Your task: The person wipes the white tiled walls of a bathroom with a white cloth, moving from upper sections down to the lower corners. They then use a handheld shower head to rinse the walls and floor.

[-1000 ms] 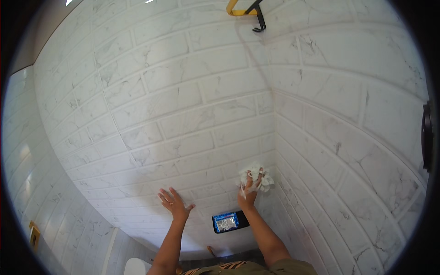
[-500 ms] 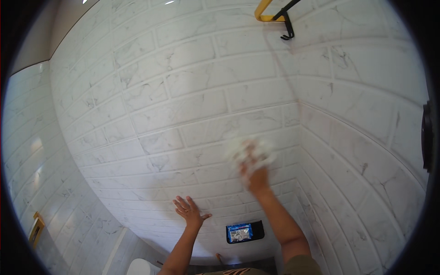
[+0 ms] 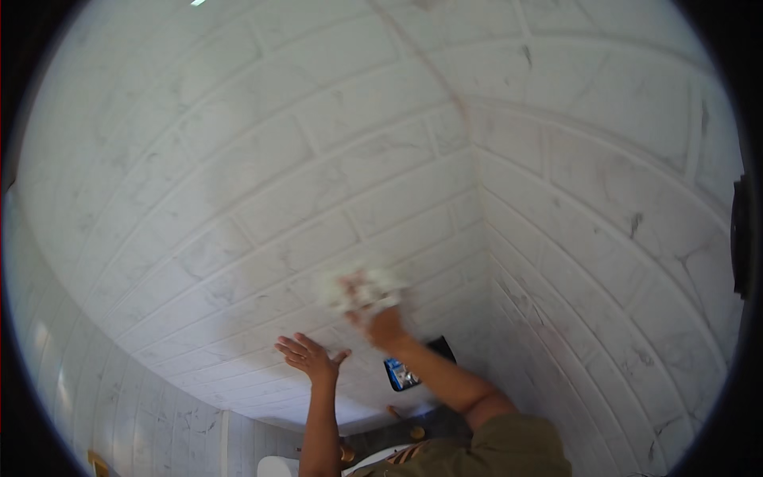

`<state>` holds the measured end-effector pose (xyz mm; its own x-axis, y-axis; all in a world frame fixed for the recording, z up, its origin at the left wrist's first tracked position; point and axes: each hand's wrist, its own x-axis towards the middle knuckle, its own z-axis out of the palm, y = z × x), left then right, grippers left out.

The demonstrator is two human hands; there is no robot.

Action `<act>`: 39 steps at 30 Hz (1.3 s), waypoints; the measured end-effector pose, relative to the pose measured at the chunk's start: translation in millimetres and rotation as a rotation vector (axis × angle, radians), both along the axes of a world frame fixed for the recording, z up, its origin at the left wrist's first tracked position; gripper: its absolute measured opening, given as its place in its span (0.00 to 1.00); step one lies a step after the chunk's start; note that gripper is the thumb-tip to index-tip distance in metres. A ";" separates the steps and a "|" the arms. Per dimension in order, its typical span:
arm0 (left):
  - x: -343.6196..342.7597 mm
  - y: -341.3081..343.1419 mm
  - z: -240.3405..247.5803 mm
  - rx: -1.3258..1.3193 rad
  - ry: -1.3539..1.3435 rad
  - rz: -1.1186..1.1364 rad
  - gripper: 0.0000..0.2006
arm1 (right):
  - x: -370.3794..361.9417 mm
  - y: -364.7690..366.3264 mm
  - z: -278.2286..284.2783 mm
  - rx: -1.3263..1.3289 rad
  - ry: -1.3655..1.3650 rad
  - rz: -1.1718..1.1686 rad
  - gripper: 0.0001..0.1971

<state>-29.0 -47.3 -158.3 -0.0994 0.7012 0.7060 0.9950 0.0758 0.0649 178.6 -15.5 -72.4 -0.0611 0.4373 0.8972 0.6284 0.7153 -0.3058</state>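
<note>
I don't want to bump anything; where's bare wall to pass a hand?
The brick-patterned wall is bare above the white wad in the right hand, and left of the left hand. So is the adjoining wall right of the corner. Crowded: where the right forearm passes before the black holder and blue packet.

A bathroom or washroom, by its walls and fittings.
A white, marble-veined wall (image 3: 262,199) in a brick pattern fills the middle and meets a matching side wall (image 3: 596,222) toward three o'clock. A small black shelf (image 3: 443,347) is mounted between five and six, a gold-coloured fitting (image 3: 417,432) shows near six, and a white rounded fixture (image 3: 274,467), cut off by the edge, at seven. Whether private or public cannot be told.
</note>
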 end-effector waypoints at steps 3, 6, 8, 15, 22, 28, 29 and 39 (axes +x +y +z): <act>1.3 3.3 -1.9 -0.019 -0.003 0.021 0.81 | 80.9 26.0 -35.8 0.095 0.272 -0.321 0.29; -5.0 0.0 -8.8 -0.058 -0.029 0.040 0.80 | 63.1 21.7 25.8 0.020 0.550 -0.467 0.27; -0.6 4.9 -6.0 -0.048 -0.024 0.006 0.79 | 34.7 33.2 58.9 0.166 0.418 -0.378 0.26; 0.7 -3.6 3.3 -0.036 0.019 -0.015 0.79 | 50.0 39.4 31.6 0.198 0.350 -0.004 0.31; 9.1 6.2 2.6 -0.030 0.025 -0.045 0.80 | 121.6 12.9 -171.4 -0.210 0.315 -0.390 0.32; -2.3 2.2 -2.4 -0.035 0.034 -0.055 0.78 | 6.7 -4.2 -97.2 -0.109 0.195 -0.340 0.31; -2.4 -0.1 -1.4 -0.048 0.031 -0.050 0.77 | -7.2 -12.8 -97.0 -0.154 0.158 -0.173 0.32; -29.6 -136.3 -14.2 0.113 -0.880 -0.203 0.52 | 118.8 -13.5 -140.6 -0.124 -0.766 -0.111 0.22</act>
<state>-58.6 -183.6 -172.4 -0.5170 0.6952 0.4994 0.5762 -0.1489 0.8037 297.4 -29.0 -213.0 -0.5931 0.5714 0.5672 0.7626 0.6247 0.1681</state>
